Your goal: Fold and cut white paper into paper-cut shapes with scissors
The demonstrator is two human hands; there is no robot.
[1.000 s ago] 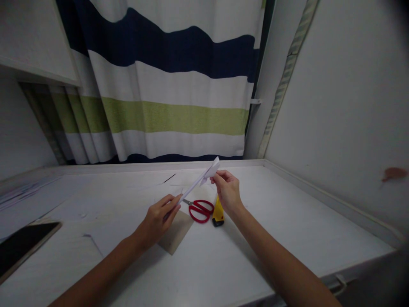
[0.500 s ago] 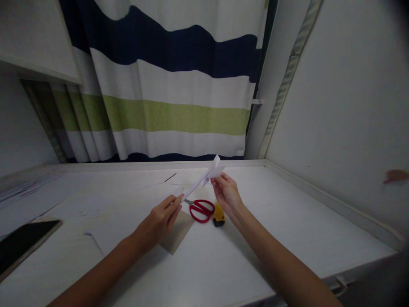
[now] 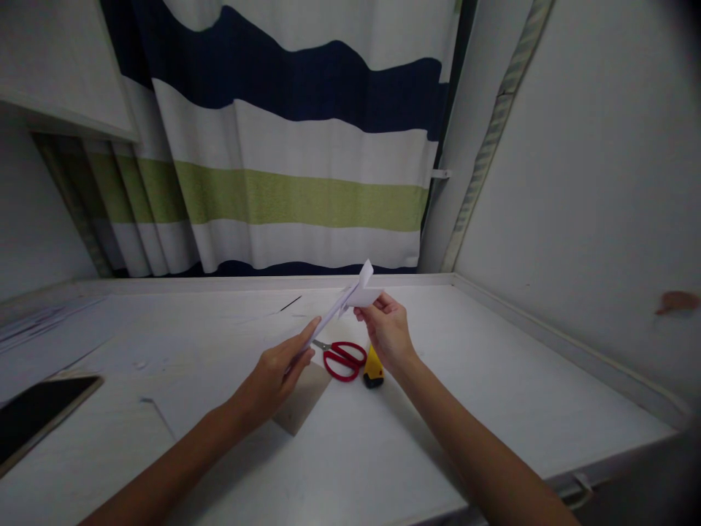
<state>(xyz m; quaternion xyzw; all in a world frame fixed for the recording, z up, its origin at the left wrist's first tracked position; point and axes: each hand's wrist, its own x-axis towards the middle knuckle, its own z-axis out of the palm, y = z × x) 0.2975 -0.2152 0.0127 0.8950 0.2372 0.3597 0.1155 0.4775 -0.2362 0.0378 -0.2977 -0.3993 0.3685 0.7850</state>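
Note:
Between my hands, above the table, is a folded white paper piece point(image 3: 361, 294) with a long narrow stem and flaps at its far end. My left hand point(image 3: 282, 374) is closed round the lower end of the stem. With thumb and fingertips, my right hand point(image 3: 386, 325) pinches a flap at the far end. Below the paper lie red-handled scissors point(image 3: 345, 360), their blades partly hidden by my left hand. Just right of them is a yellow box cutter point(image 3: 374, 369), partly behind my right wrist. A grey-brown card point(image 3: 303, 409) lies under my left hand.
A dark-screened tablet or phone point(image 3: 47, 416) lies at the left, with paper sheets point(image 3: 49, 321) behind it. A thin dark stick point(image 3: 290, 303) lies further back on the white table point(image 3: 520, 387). A striped curtain point(image 3: 307, 201) hangs behind; a wall point(image 3: 602, 219) bounds the right.
The paper piece has tilted and turned slightly, its flaps moving a little to the left. My left fingers have shifted along the stem, and my right hand keeps its pinch.

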